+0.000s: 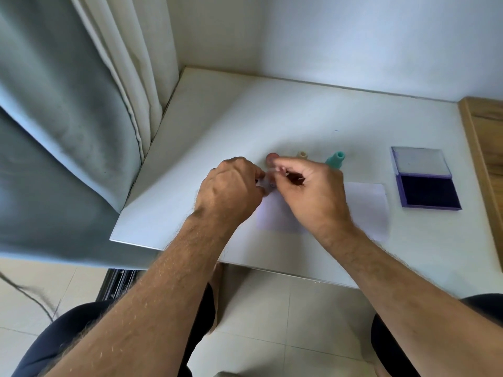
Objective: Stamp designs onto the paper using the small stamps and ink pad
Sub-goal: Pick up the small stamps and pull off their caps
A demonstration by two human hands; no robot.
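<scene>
Small stamps are found at the centre of the frame: a pink stamp [271,158], a beige stamp [302,154] and a teal stamp [336,159] stand in a row on the white surface [272,112], just above the paper [367,205]. A further small item [268,183], blurred and largely hidden, is pinched between the left hand [231,186] and the right hand [313,191]; both hands are closed on it with the fingertips together. Whether it is a stamp or its cap cannot be told.

The step in hand is judged to be the preparation of a stamp for inking. The item should be gripped by its body, and the face kept off the fingers and off the paper until ink has been taken.

The ink pad [427,191] lies open at the right of the frame, well apart from the hands, with its lid [420,161] folded back. Its path is unobstructed except for the teal stamp, which stands near the right hand and could be knocked over.

The near edge of the surface runs just below the paper. A curtain [68,118] hangs against the left edge, and a wooden frame [487,148] borders the right. Open room remains in the upper part of the surface.
</scene>
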